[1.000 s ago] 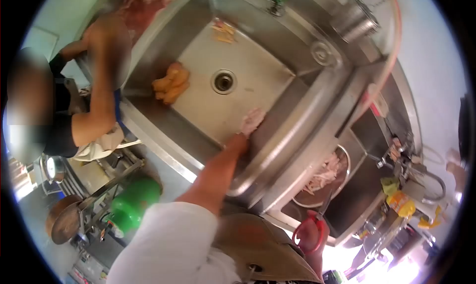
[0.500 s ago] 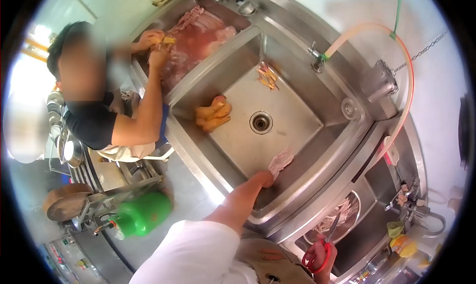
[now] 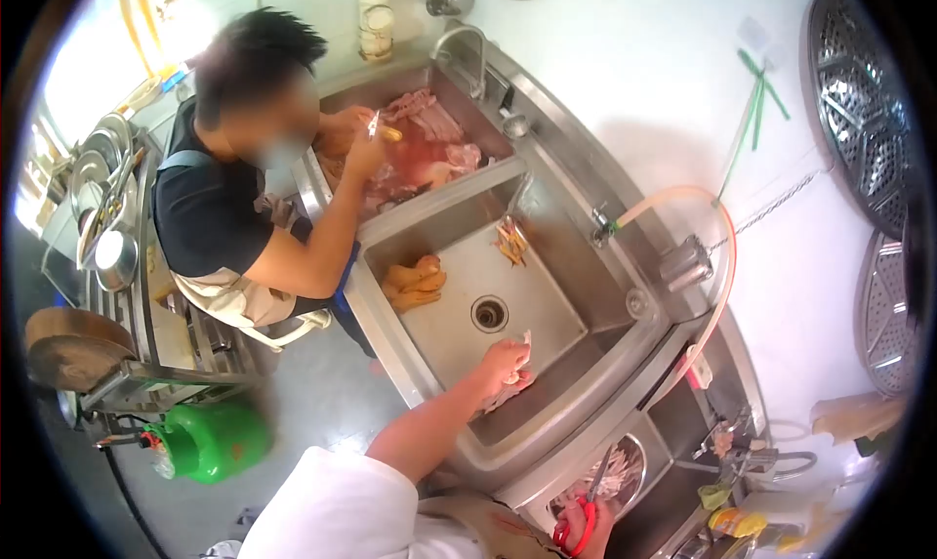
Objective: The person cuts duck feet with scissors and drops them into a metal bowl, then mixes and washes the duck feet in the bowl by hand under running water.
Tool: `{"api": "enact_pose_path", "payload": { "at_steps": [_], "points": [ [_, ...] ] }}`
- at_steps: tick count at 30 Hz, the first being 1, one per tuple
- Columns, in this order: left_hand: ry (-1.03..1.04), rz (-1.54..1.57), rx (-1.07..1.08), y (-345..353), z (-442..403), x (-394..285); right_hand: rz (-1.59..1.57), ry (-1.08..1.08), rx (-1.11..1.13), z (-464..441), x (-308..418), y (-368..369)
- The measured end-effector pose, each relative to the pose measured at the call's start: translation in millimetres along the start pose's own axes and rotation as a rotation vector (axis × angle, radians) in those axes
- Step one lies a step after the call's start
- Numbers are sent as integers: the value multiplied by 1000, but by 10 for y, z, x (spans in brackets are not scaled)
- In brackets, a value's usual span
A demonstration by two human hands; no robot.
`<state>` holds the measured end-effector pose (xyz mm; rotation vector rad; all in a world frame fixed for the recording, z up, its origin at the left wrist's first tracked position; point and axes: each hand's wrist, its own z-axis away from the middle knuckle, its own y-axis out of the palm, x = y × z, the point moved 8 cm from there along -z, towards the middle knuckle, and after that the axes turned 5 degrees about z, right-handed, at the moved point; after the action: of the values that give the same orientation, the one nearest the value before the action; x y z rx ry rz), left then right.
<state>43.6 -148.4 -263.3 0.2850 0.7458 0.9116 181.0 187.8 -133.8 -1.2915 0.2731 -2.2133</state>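
Observation:
My left hand is closed around a pale pink piece of meat, with parts of it showing above and below the fingers, over the near side of the large sink. Red-handled scissors are in my right hand, blades pointing up and away over a round bowl of pale strips. Farther inside the sink lie a yellow-skinned piece of poultry at the left and a small bunch of yellowish pieces near the back corner.
At the left, a co-worker handles a yellow piece over another sink holding meat in reddish water. A hose arcs at the right. A green gas cylinder and a rack with pans stand left.
My left hand has lifted the pale piece from near the sink floor and moved left in view. My right hand keeps the scissors. My view has shifted, showing more of the back wall.

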Motion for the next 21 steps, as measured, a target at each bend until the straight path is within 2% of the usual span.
{"api": "enact_pose_path", "payload": {
  "at_steps": [3,4,6,7,10,12,15,18,21],
  "points": [
    [14,-87,90,-51,-125,25,179,-173,-28,133,180,50],
    [-9,-107,112,-65,-118,23,153,-168,-67,7,-249,-27],
    [-60,-157,152,-94,-67,30,-43,-64,-90,-51,-570,-37],
    [-10,-208,175,-86,-36,-8,-146,-11,-102,-58,-698,-33],
    [158,-404,247,-2,203,-64,270,-272,-90,92,-323,104],
    [307,-580,295,156,533,-92,45,-215,-76,205,365,220],
    [765,-940,348,426,963,-209,-180,-166,-147,165,900,337],
    [792,-925,533,685,1570,-343,-305,-114,-208,86,1135,395],
    [895,-945,670,880,1948,-376,-389,-154,-243,-89,1235,403]
  ]
}}
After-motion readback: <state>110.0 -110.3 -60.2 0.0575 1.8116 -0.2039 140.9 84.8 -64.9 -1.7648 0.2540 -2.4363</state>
